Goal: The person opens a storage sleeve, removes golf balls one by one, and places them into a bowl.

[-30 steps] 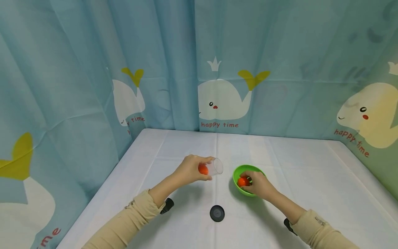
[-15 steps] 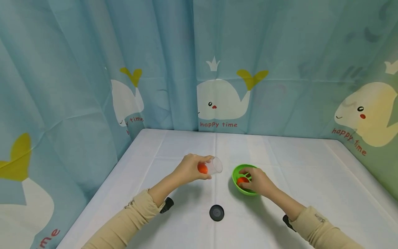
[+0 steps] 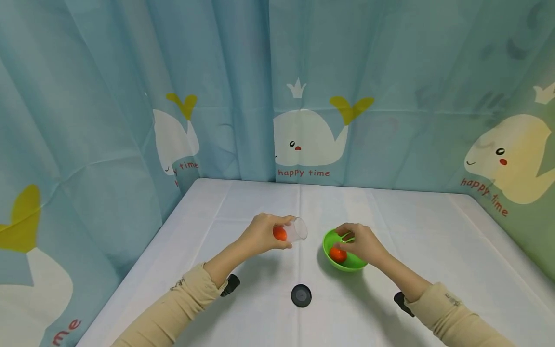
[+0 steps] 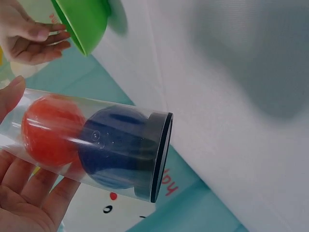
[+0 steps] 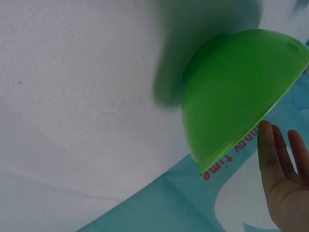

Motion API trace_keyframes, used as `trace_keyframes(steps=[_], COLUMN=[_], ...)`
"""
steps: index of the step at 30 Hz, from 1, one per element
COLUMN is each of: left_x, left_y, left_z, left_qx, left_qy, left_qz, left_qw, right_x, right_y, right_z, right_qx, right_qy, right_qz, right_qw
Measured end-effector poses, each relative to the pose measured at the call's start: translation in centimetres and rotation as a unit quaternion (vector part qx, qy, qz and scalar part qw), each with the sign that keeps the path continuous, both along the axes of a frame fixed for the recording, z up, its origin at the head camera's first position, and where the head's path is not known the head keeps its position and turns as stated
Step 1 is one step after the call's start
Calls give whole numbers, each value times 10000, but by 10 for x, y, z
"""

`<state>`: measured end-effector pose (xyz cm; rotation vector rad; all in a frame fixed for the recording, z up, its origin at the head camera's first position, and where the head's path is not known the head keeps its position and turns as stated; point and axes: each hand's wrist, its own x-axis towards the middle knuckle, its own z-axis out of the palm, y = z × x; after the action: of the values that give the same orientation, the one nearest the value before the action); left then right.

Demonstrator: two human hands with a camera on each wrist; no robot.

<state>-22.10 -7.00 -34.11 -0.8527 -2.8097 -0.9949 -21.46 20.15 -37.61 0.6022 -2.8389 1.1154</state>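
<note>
My left hand (image 3: 259,235) grips a clear plastic tube (image 3: 298,229), tilted with its open end toward the right. In the left wrist view an orange ball (image 4: 52,129) and a dark blue ball (image 4: 113,147) sit inside it, the blue one against the black end cap (image 4: 157,157). Over the green bowl (image 3: 353,264) hovers my right hand (image 3: 363,245), fingers loosely spread and holding nothing. An orange-red ball (image 3: 337,254) lies in the bowl just below the fingertips. The right wrist view shows the bowl from outside, hiding its contents.
A round black lid (image 3: 301,295) lies flat on the white-covered table (image 3: 243,318), in front of and between the hands. Behind and to the sides hangs a blue curtain (image 3: 243,96) with whale prints.
My right hand has let go of the orange-red ball and risen slightly above it; the ball rests in the bowl. The left hand keeps its hold on the tube, almost still.
</note>
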Motion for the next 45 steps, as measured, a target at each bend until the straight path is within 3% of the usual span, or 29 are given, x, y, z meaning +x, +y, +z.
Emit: trace_keyframes(steps=[7, 10, 16, 22, 28, 32, 38, 41, 45], left_x=[-2, -1, -2, -1, -2, -2, -3, -3, -2], left_y=[2, 3, 3, 3, 5, 9, 13, 14, 15], left_z=[0, 0, -2, -2, 0, 0, 0, 0, 2], left_qx=[-160, -197, -218, -221, -318, -453, -600, -652, -781], left_qy=[96, 97, 93, 59, 139, 204, 314, 437, 578], left_qz=[-54, -61, -34, -16, -26, -81, -106, -131, -159], left_qw=[9998, 9997, 9997, 9997, 9994, 9987, 9977, 9968, 9951], right_x=[1, 2, 3, 1, 2, 4, 5, 6, 7], right_y=[-1, -2, -6, -5, -3, -3, -8, -12, -17], right_z=[2, 4, 10, 13, 16, 18, 19, 18, 19], right_qx=[-274, -613, -1681, -2234, -2744, -3124, -3746, -4024, -4263], right_qy=[-151, -499, -1433, -2007, -2507, -2774, -3325, -3617, -3897], right_qz=[-175, -198, -175, -315, -388, -198, 75, 34, -91], right_qw=[9994, 9967, 9751, 9533, 9276, 9083, 8655, 8409, 8163])
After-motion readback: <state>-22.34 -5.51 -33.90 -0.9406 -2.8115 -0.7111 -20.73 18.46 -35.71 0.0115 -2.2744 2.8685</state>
